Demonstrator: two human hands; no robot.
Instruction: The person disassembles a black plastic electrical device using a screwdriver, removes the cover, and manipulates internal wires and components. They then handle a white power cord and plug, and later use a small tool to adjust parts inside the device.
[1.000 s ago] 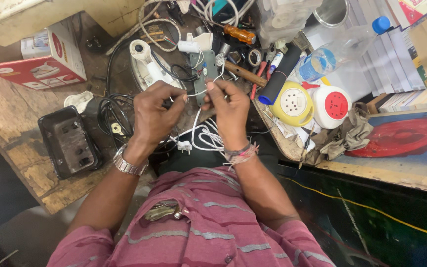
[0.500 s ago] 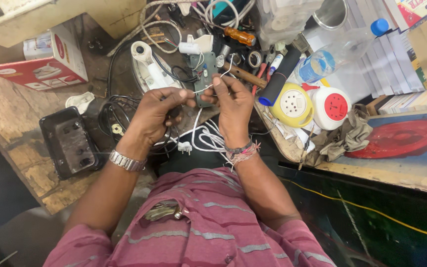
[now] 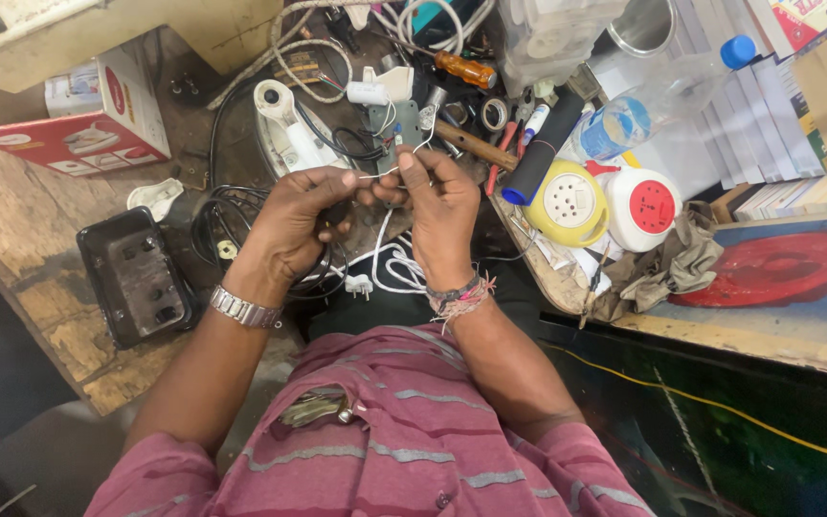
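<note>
Both hands (image 3: 375,215) pinch white wire (image 3: 390,172).

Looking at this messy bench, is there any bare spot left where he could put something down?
Mostly the worn wooden top at left, between the red and white box and the black casing. Ahead of the left hand and right hand, cables, a screwdriver and tape crowd everything. Right of them, the yellow reel, the red and white reel and a rag fill the edge.
</note>
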